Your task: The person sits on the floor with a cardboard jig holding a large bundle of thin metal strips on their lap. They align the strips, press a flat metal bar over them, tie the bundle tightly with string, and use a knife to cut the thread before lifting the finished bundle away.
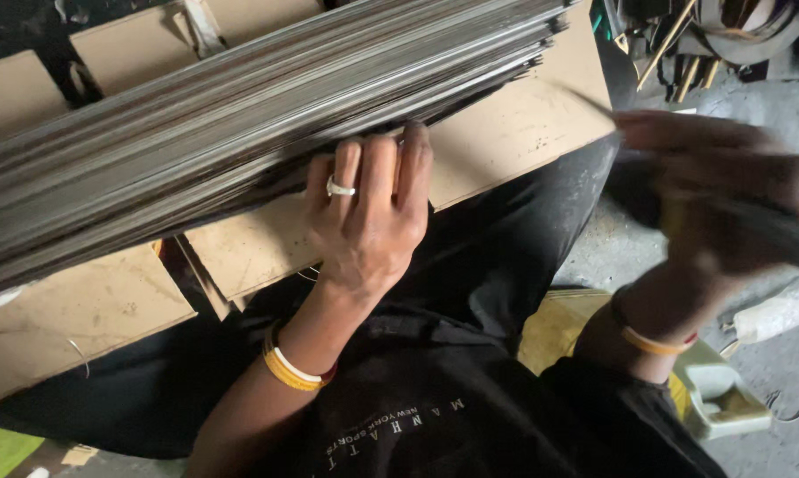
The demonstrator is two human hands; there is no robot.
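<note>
Across the person's lap, a thick bundle of long grey metal strips is laid on flat pieces of brown cardboard, running from the lower left up to the upper right of the head view. Against the near edge of this bundle the left hand is pressed, palm down, with its fingers curled over the lowest strips; the grip is seen closed on the edge of the stack, the fingertips being hidden among the strips. A silver ring is worn on one finger, and yellow and white bangles are seen at the wrist. To the right, well apart from the bundle, the right hand is held over the floor and is heavily blurred, so whether its grip is open or closed cannot be told, nor can anything in it be made out. An orange band is worn on that wrist. Below the right forearm, a yellow and pale plastic container is seen on the grey floor. A black shirt is worn by the person. At the upper right, a dark heap of metal parts is visible.
</note>
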